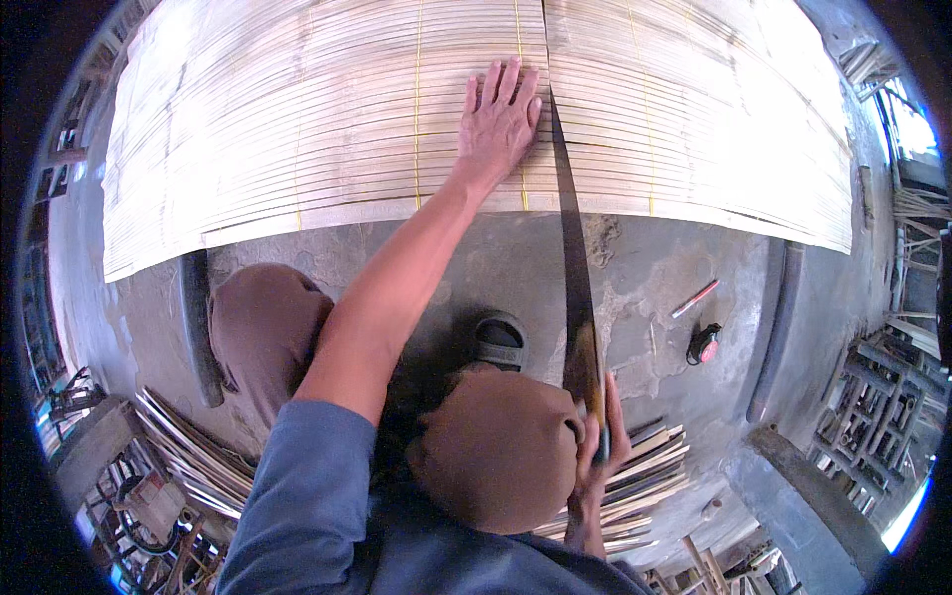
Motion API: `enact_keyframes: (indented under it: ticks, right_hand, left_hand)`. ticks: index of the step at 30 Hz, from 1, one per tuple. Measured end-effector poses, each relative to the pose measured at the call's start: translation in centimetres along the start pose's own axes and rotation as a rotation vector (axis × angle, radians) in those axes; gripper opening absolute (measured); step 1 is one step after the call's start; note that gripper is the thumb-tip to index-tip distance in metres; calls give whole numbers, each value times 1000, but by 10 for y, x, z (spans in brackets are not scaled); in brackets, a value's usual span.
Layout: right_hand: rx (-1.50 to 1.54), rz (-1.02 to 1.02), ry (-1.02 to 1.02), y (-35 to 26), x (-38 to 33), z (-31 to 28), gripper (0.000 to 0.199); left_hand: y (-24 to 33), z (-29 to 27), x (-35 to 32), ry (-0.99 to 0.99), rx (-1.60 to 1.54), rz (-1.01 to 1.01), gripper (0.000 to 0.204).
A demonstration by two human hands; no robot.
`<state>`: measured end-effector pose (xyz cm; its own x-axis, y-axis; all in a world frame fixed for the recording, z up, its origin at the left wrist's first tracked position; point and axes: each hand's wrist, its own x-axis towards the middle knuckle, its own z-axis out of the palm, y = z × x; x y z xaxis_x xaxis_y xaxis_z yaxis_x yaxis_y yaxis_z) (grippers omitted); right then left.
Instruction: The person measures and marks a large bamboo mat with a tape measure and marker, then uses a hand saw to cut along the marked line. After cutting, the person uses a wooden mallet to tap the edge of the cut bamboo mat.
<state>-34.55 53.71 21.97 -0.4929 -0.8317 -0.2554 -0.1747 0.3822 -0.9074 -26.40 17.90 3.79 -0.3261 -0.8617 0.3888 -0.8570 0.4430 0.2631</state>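
Pale wooden or bamboo slats, tied by yellow cords (pixel 417 119) into a broad mat (pixel 347 149), spread from ten o'clock round to two, lengthwise across the body. Palm down on the mat near twelve: the left hand (pixel 499 127), fingers (pixel 511 77) stretched and slightly spread, pinching nothing, thumb just beside the blade; probably placed there to press the slats steady close to the saw.

Between four and five o'clock: the right hand (pixel 615 421), fingers curled round the handle of a long handsaw (pixel 573 228), partly hidden by the right knee (pixel 501 451); cannot tell the thumb's place. Blade aimed at twelve, crossing the mat's near edge, tip in line with a narrow dark gap (pixel 545 35); seemingly held low outside the knee for a straight, free path.

On the floor (pixel 466 253) towards three, apart from the blade: a red pen (pixel 697 297) and a round black-and-red object (pixel 705 344), perhaps a tape measure, apparently kept handy. Loose slats (pixel 188 446) bundled at eight and five, aside from the mat.
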Motion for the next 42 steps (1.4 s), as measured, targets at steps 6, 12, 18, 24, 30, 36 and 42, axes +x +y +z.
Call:
enact_keyframes:
  ticks: [6, 12, 18, 24, 30, 36, 42]
  right_hand:
    - [-140, -200, 56, 5, 123, 66, 44]
    - [-83, -245, 44, 26, 111, 50, 44]
    - [-154, -66, 21, 16, 18, 5, 48]
    - [-29, -4, 10, 14, 97, 41, 47]
    - [-108, -174, 51, 5, 51, 20, 48]
    - [-71, -305, 111, 13, 89, 42, 45]
    - [-108, -205, 79, -25, 168, 78, 44]
  left_hand:
    - [-3, 14, 0, 50, 12, 27, 50]
    - [-11, 20, 1, -24, 56, 8, 50]
    - [3, 5, -2, 45, 8, 3, 47]
    - [-22, 28, 25, 29, 44, 48, 48]
    - [-22, 26, 24, -24, 19, 26, 48]
    - [-6, 19, 15, 30, 56, 34, 49]
    - [-6, 19, 22, 53, 8, 18, 47]
